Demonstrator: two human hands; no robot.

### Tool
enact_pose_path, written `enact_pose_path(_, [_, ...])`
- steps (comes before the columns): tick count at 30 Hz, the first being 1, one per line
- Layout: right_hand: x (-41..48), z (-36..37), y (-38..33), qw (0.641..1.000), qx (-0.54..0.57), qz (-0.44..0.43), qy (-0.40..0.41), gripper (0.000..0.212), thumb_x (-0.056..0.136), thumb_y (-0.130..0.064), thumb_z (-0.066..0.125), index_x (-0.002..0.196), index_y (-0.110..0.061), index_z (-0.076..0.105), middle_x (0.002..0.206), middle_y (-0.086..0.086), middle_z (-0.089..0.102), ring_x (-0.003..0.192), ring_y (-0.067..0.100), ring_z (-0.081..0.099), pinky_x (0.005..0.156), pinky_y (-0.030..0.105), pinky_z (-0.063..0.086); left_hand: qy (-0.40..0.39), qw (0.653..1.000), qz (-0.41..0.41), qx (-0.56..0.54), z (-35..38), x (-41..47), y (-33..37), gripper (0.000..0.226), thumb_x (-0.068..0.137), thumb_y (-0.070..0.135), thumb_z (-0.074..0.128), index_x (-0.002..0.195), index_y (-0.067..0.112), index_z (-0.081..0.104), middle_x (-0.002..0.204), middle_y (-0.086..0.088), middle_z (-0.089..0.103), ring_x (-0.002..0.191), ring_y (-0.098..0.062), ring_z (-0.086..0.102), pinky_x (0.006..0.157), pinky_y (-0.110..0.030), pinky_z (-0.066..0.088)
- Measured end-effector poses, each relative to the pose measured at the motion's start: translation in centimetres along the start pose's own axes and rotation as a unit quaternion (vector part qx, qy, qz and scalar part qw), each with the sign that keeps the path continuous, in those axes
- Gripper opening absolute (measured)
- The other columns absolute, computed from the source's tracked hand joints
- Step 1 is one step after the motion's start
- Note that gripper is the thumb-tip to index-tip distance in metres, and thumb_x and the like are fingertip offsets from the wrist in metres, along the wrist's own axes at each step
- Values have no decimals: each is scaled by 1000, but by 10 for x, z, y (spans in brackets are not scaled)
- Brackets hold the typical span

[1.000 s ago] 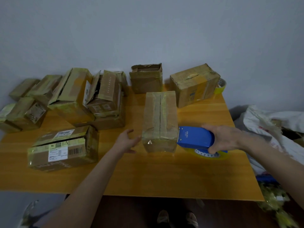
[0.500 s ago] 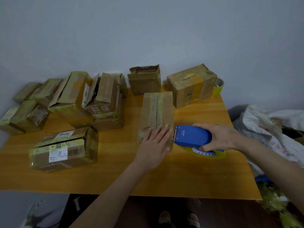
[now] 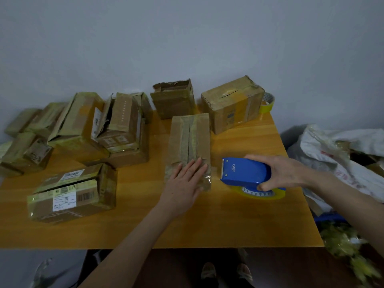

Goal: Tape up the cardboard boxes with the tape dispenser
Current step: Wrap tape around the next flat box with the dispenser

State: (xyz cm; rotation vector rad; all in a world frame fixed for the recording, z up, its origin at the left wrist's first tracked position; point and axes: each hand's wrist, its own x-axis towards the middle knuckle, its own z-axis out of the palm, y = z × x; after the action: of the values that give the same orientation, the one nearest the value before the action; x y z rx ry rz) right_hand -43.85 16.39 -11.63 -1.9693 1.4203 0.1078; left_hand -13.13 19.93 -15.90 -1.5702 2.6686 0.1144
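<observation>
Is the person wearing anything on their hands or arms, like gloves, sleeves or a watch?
No. The left hand and right hand are bare, with no gloves, and no rings or watch show. Both forearms are uncovered to the picture's edge; no sleeve is in view.

The near strip of the table lies bare from left edge to right. Between the labelled box at near left and the middle box an open lane runs toward the far side, narrowing past the heap of boxes and ending at the open-topped box. A narrow gap parts the middle box from the tape dispenser. Beyond the dispenser, bare wood reaches the large box at far right; bags crowd the table's right edge
</observation>
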Motion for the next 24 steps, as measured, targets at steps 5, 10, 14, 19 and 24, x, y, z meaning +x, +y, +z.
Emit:
enact_pose_path(5, [1, -3, 0, 1000, -3, -17, -2, 87, 72, -38, 75, 123, -72, 13, 116, -11, 57, 96, 12, 59, 81, 36, 53, 4, 1000, -2, -18, -2, 0, -2, 61, 93, 49, 12, 149, 32, -4, 157, 8, -10, 145, -9, -9, 118, -33, -8])
enact_pose_path(10, [-2, -7, -10, 995, -97, 26, -18, 88, 74, -43, 71, 143, -56, 18, 106, -12, 60, 88, 12, 59, 77, 35, 55, 10, 1000, 4, -19, 0, 3, -7, 64, 92, 52, 11, 152, 30, 8, 159, 8, 0, 146, -9, 0, 117, -32, -5])
enact_pose_path(14, [13, -2, -36, 988, -139, 30, -53, 83, 77, -45, 68, 144, -51, 21, 111, -10, 57, 98, 18, 55, 83, 37, 52, 16, 1000, 7, -14, 1, 0, -5, 64, 91, 52, 13, 151, 30, 5, 159, 7, 0, 146, -9, 1, 116, -32, -4])
enact_pose_path(19, [32, -6, -47, 989, -119, 33, -76, 84, 74, -44, 70, 144, -51, 24, 106, -14, 52, 96, 15, 52, 82, 35, 51, 2, 1000, -1, -29, -1, 1, -5, 67, 88, 57, 7, 148, 32, -4, 157, 9, -9, 146, -8, -6, 117, -31, -10])
enact_pose_path(24, [38, -15, -57, 992, -82, 27, -95, 72, 72, -43, 71, 137, -47, 39, 102, -16, 54, 96, 16, 54, 83, 35, 50, -2, 1000, -4, -30, -2, 1, -6, 65, 92, 56, 11, 150, 31, -2, 156, 10, -11, 146, -8, -8, 118, -31, -9])
